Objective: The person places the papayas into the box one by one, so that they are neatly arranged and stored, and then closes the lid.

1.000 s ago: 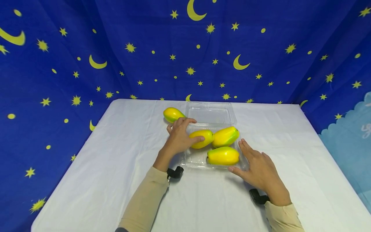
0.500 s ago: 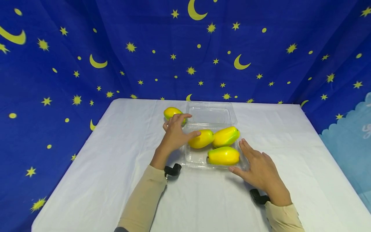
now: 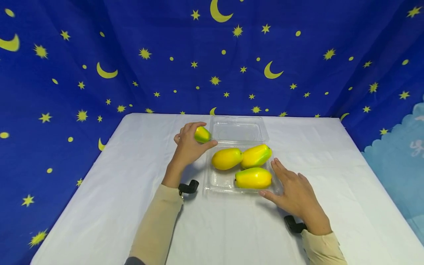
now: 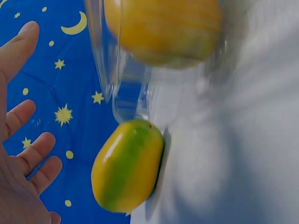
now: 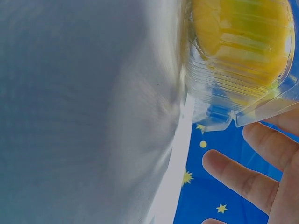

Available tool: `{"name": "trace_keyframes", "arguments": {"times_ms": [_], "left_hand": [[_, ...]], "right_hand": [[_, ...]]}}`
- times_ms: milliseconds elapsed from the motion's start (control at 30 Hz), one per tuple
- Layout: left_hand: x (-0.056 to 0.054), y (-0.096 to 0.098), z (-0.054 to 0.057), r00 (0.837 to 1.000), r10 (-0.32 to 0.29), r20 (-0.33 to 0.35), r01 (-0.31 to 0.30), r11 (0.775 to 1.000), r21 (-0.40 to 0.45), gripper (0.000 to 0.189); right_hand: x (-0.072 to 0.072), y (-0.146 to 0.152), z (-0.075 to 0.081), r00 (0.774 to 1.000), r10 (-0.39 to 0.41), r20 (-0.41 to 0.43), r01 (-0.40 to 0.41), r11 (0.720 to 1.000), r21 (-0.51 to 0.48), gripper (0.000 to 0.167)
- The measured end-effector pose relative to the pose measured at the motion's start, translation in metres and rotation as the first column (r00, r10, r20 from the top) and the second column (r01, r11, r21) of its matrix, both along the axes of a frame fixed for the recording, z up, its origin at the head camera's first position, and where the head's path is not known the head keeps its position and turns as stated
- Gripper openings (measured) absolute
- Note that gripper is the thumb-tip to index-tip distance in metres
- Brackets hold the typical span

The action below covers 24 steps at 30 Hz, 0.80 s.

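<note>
A clear plastic clamshell box (image 3: 222,180) lies unfolded on the table, its lid (image 3: 238,129) laid back behind it. Inside sit three smooth yellow-green fruits, mango- or papaya-like: one at the left (image 3: 226,159), one at the back right (image 3: 256,156) and one in front (image 3: 253,178). A fourth such fruit (image 4: 128,165) rests on the cloth left of the lid. Over that one my left hand (image 3: 190,147) hovers with fingers spread, apart from it in the left wrist view. My right hand (image 3: 296,191) stays at the box's right side, fingers extended; one fingertip (image 5: 257,133) meets or nearly meets the rim.
A white cloth (image 3: 132,165) covers the table. Behind and at the sides hangs a blue curtain (image 3: 185,44) with yellow moons and stars. Each wrist wears a black camera, one at the left (image 3: 188,187) and one at the right (image 3: 294,224).
My left hand has moved left and back, away from the left fruit in the box to above the loose fruit. The right hand holds its place by the box.
</note>
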<state>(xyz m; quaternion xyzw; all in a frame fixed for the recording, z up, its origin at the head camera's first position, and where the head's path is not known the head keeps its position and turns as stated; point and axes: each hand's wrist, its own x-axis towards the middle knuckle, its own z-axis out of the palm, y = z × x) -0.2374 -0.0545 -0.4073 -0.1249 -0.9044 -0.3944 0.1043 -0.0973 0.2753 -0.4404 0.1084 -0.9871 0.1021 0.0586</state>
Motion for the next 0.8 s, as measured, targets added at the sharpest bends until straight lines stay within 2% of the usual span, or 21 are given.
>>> {"name": "trace_keyframes", "arguments": {"times_ms": [200, 433, 567, 800], "left_hand": [[-0.010, -0.010, -0.003, 1.000, 0.021, 0.018, -0.021, 1.000, -0.004, 0.076], [-0.024, -0.021, -0.006, 0.999, 0.038, -0.007, -0.037, 0.999, 0.004, 0.075], [-0.035, -0.028, -0.009, 0.998, 0.058, 0.000, -0.058, 0.998, -0.017, 0.075], [-0.058, -0.036, -0.011, 0.998, 0.056, 0.041, -0.055, 0.998, -0.035, 0.076]], "right_hand": [[-0.001, -0.001, 0.000, 1.000, 0.001, -0.006, -0.001, 1.000, 0.009, 0.107], [0.000, -0.002, 0.000, 1.000, 0.004, -0.003, -0.004, 1.000, 0.003, 0.107], [0.000, -0.002, 0.000, 1.000, -0.002, 0.002, 0.002, 1.000, 0.002, 0.107], [0.000, -0.002, -0.001, 1.000, -0.006, 0.007, 0.006, 1.000, 0.003, 0.107]]}}
